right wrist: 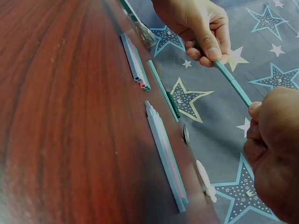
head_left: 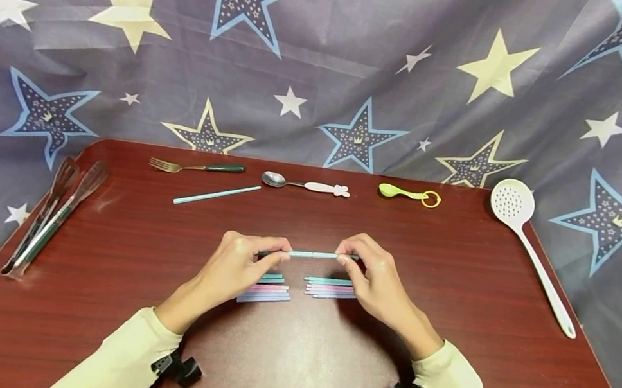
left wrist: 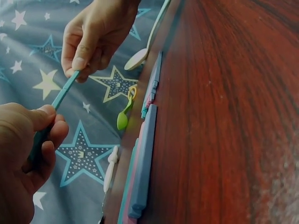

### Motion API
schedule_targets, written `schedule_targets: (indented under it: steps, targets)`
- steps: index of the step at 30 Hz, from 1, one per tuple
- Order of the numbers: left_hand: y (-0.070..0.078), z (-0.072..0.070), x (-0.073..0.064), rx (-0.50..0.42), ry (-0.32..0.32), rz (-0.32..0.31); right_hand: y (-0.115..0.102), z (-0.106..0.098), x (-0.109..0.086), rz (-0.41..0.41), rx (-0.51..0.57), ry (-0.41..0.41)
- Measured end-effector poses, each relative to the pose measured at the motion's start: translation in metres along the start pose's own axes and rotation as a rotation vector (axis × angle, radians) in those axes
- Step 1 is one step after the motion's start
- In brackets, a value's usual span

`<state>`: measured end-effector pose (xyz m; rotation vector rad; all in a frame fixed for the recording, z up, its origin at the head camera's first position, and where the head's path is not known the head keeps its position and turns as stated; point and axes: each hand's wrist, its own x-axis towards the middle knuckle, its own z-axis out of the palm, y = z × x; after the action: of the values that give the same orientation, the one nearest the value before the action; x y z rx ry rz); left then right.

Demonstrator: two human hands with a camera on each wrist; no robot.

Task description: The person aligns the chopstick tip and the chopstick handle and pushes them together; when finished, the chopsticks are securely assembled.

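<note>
Between both hands, in the head view, runs a thin light-blue stick (head_left: 312, 255) with a joint line near its middle. My left hand (head_left: 244, 260) pinches its left part between thumb and fingers. The right part is pinched by my right hand (head_left: 376, 273). Seen from the left wrist, the stick (left wrist: 60, 97) looks teal and tilted, raised off the table, its two sections in line at the joint. Below the hands lie two bundles of teal, pink and lilac sticks, a left bundle (head_left: 265, 296) and a right bundle (head_left: 328, 291), each partly hidden by a hand.
A single light-blue stick (head_left: 216, 195) lies farther back. Along the table's rear are a fork (head_left: 197, 168), a spoon with a white handle (head_left: 306, 185) and a small green spoon (head_left: 404, 193). Metal tongs (head_left: 54, 217) lie left, a white slotted ladle (head_left: 536, 254) right.
</note>
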<state>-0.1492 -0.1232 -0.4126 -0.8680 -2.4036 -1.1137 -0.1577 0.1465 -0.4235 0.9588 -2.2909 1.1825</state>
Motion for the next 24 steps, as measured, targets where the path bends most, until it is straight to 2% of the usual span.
schedule_targets:
  steps: [6,15,20,24]
  targets:
    - [-0.001,0.001,0.002,0.003,0.007,0.029,-0.001,0.0,0.002,0.003,0.002,-0.007]
    - [-0.002,0.003,0.003,-0.001,-0.01,0.03,0.001,-0.004,0.002,-0.008,0.021,0.0]
    - [-0.002,-0.001,0.003,0.031,-0.014,0.041,0.003,-0.006,0.003,0.018,0.064,-0.006]
    - [-0.007,-0.008,0.0,0.072,-0.016,0.02,0.004,-0.005,0.002,0.062,0.084,-0.012]
